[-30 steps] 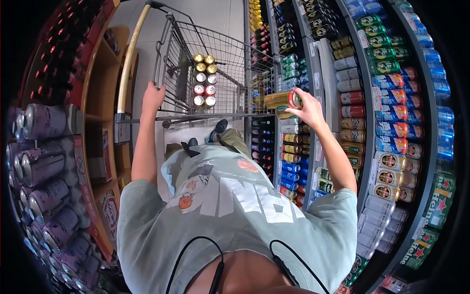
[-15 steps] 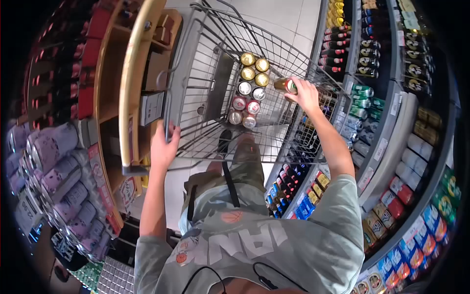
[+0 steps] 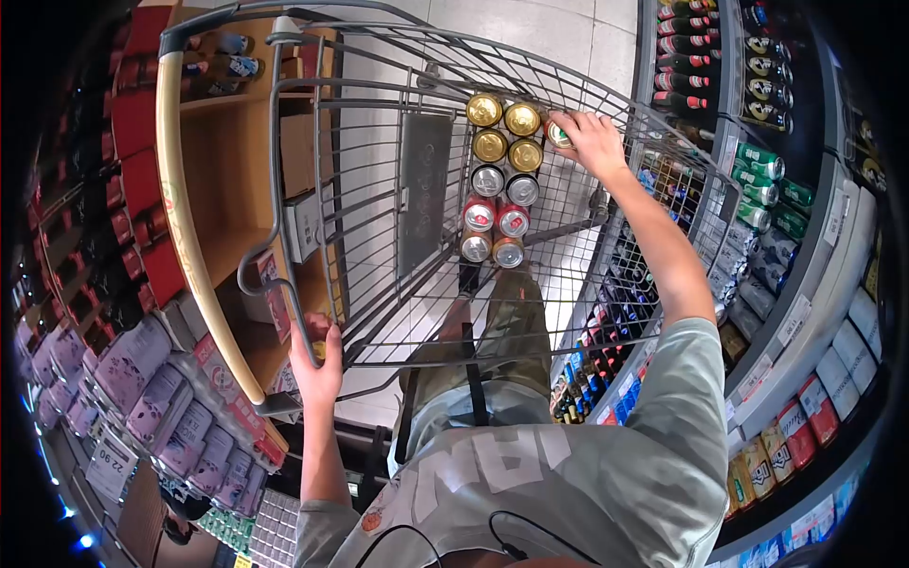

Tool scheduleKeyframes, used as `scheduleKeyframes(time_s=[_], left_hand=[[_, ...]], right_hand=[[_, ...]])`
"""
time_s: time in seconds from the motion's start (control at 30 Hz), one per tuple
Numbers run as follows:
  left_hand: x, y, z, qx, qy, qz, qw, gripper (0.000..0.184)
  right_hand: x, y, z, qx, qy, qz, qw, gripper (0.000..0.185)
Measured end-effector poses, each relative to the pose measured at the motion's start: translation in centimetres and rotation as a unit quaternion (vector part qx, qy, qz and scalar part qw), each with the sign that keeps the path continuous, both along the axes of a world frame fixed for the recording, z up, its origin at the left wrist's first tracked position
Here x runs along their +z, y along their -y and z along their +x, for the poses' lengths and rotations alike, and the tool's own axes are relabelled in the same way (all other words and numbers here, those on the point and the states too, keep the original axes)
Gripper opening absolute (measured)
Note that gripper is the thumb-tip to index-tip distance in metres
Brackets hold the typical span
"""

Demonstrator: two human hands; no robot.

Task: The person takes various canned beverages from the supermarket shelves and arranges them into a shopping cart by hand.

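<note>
My right hand [image 3: 594,144] closes its fingers round a can [image 3: 559,135] with green and red on its end. This can is beside the gold-topped cans [image 3: 523,119] in the shopping cart [image 3: 277,185]; I cannot tell whether it rests on the wire floor. Two close columns of upright cans stand there: gold tops at the far end, then silver-topped cans [image 3: 488,180], red-rimmed cans [image 3: 479,214] and further cans [image 3: 475,247] nearest my legs. At the cart's near left corner my left hand [image 3: 319,358] is wrapped round the grey metal bar.
A dark grey panel [image 3: 423,194] is fixed inside the cart. Left of it stands a wooden shelf unit [image 3: 222,151] and stacked purple packs [image 3: 142,364]. Shelves on the right hold green cans [image 3: 757,185], bottles [image 3: 682,62] and boxed packs [image 3: 816,407].
My right hand has brought the can left, from the cart's right part to beside the gold cans. My left hand stays on the cart bar. The view has shifted.
</note>
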State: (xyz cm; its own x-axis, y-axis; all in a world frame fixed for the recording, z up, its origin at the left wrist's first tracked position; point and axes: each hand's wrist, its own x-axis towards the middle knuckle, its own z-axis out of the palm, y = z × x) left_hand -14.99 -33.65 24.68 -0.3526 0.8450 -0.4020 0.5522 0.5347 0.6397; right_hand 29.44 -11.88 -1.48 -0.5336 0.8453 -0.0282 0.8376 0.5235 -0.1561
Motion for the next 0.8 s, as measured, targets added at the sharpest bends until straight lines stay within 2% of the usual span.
scheduleKeyframes(time_s=[0.1, 0.4, 0.8], left_hand=[[0.0, 0.1, -0.2, -0.001, 0.002, -0.008, 1.000, 0.017], [0.0, 0.1, -0.3, -0.008, -0.006, -0.020, 1.000, 0.019], [-0.1, 0.1, -0.1, -0.017, -0.007, 0.005, 1.000, 0.015]], right_hand=[[0.1, 0.3, -0.1, -0.025, 0.026, -0.025, 0.999, 0.074], [-0.3, 1.4, -1.0, -0.059, 0.083, -0.003, 0.995, 0.081], [0.0, 2.5, -1.0, -0.054, 0.057, 0.006, 0.997, 0.090]])
